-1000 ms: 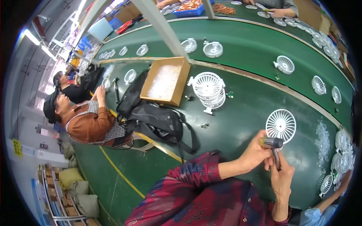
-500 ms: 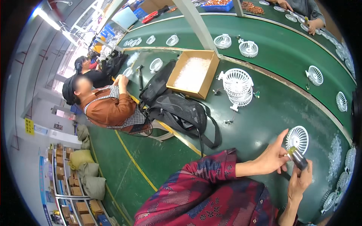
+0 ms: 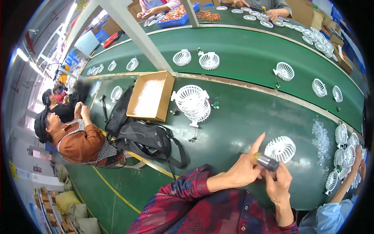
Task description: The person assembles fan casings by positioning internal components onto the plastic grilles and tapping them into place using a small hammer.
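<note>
My right hand [image 3: 279, 185] is closed around a mallet-like tool [image 3: 268, 162], a short dark cylinder with a yellowish end. Its grip is mostly hidden by my fingers. My left hand [image 3: 242, 170] is close against the yellowish end, forefinger stretched out and the other fingers curled; what they hold, if anything, is hidden. Just beyond both hands, a white fan cage [image 3: 280, 149] with curved ribs lies on the green table [image 3: 233, 113]. A stack of similar fan cages [image 3: 191, 99] with small wired parts stands farther left.
An open cardboard box [image 3: 148, 95] of clear pieces stands behind a black backpack [image 3: 144, 137]. Loose clear bits [image 3: 321, 136] lie on the right. More cages ride the green conveyor belt [image 3: 241, 50]. At the right edge, a co-worker's arm [image 3: 343, 187] reaches toward piled cages [image 3: 339, 156].
The view has swung right, so the scene sits farther left. A co-worker's arm now shows at the right edge. The tool remains between my hands, turned a little flatter.
</note>
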### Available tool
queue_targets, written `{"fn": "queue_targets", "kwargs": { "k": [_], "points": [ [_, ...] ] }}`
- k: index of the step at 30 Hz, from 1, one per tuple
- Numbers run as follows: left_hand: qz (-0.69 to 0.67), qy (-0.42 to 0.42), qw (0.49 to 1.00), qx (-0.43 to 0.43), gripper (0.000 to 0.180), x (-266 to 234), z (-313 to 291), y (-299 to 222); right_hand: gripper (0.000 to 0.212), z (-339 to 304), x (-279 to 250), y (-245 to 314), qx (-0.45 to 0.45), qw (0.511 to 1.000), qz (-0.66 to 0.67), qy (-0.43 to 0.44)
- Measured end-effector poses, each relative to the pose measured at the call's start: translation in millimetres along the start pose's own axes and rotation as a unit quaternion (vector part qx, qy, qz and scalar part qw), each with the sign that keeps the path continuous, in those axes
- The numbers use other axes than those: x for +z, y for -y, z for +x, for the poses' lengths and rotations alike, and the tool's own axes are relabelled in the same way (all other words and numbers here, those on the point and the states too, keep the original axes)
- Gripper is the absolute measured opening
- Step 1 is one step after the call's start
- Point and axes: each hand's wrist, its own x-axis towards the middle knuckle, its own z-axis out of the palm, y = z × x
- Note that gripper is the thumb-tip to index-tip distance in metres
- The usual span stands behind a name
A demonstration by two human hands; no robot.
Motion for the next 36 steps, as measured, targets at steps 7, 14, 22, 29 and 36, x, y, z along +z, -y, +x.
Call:
{"fn": "queue_targets", "kwargs": {
  "k": [7, 14, 22, 29, 36],
  "points": [
    [-0.067, -0.052, 0.996, -0.029, 0.079, 0, 12, 17, 0.012, 2, -3, -6, 0.039, 0.998, -0.020, -0.034],
    [-0.302, -0.026, 0.951, -0.051, 0.067, -21, 25, 21, 0.038, 11, 17, -11, 0.263, 0.944, 0.199, 0.002],
    [-0.317, -0.032, 0.947, -0.041, 0.066, -20, 27, 27, 0.039, 11, 17, -6, 0.204, 0.970, 0.128, -0.024],
    [-0.278, -0.024, 0.959, -0.042, 0.073, -14, 25, 30, 0.021, 4, 6, -5, 0.115, 0.993, -0.015, -0.022],
    [-0.190, 0.003, 0.981, -0.034, 0.070, -13, 23, 25, 0.013, 11, -1, -2, 0.082, 0.995, -0.062, -0.012]
  ]
}}
